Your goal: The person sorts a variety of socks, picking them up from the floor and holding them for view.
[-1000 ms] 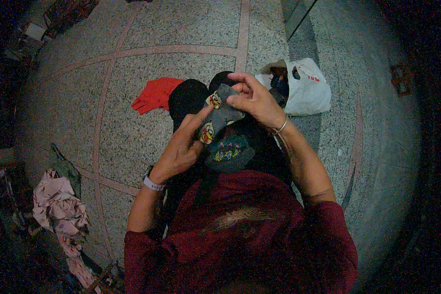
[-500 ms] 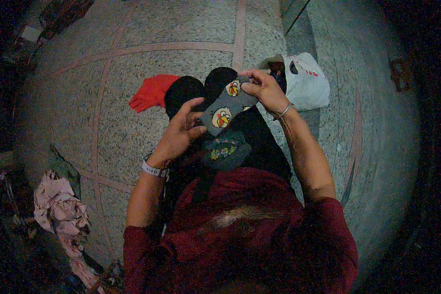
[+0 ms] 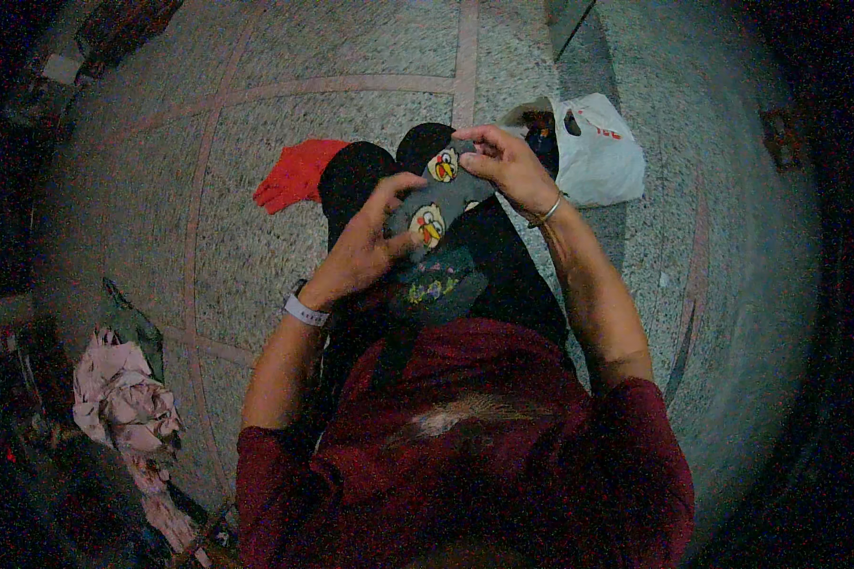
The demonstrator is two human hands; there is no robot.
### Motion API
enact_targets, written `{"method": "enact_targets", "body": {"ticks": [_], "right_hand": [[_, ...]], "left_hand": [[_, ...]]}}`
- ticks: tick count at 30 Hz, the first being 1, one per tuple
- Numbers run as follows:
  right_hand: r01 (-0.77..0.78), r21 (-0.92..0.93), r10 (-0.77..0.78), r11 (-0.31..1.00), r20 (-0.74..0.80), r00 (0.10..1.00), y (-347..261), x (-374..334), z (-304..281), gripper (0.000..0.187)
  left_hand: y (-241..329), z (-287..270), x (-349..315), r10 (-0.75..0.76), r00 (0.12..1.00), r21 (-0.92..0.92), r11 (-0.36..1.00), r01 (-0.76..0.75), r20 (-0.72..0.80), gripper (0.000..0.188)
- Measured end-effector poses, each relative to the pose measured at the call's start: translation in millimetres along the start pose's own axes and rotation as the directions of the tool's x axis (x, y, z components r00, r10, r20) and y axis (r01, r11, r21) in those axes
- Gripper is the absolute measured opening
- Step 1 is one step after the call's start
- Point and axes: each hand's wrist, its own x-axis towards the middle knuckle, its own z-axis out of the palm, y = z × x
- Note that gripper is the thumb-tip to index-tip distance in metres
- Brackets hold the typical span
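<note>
A grey sock-like cloth (image 3: 439, 200) with cartoon bird faces lies slantwise over my dark-clad thighs. At its upper right end my right hand (image 3: 514, 171) pinches the edge between thumb and fingers. My left hand (image 3: 365, 237) rests on its left side, thumb and fingers spread apart, the thumb touching the lower bird face. Closer to my body, a darker grey-green cloth (image 3: 436, 284) with a small colourful pattern lies on my lap, partly under the first one.
A red cloth (image 3: 299, 175) lies on the speckled floor left of my knees. To the right stands a white plastic bag (image 3: 600, 152) with dark things at its mouth. A crumpled pink cloth (image 3: 123, 394) and a green cloth (image 3: 140, 332) are at the lower left.
My left hand has moved right and slightly up, farther over the grey sock-like cloth. My right hand keeps its pinch at the upper end, shifted slightly left.
</note>
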Motion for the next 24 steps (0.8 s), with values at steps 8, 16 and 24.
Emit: {"method": "enact_targets", "body": {"ticks": [8, 16, 24], "right_hand": [[-0.041, 0.296, 0.015, 0.954, 0.088, 0.996, 11.9, 2.0, -13.1, 0.039], [0.01, 0.156, -0.038, 0.988, 0.176, 0.984, 6.4, -1.5, -19.4, 0.044], [-0.086, 0.318, 0.042, 0.944, 0.143, 0.989, 7.2, -1.1, -16.9, 0.043]], "left_hand": [[-14.9, 6.5, 9.3, 0.083, 0.991, 0.2, 0.974, -0.103, 0.106, 0.061], [-18.3, 7.8, 14.6, 0.055, 0.99, 0.06, 0.996, -0.063, 0.127, 0.058], [-17.3, 9.2, 16.5, 0.022, 0.989, 0.067, 0.997, -0.032, 0.145, 0.063]]}}
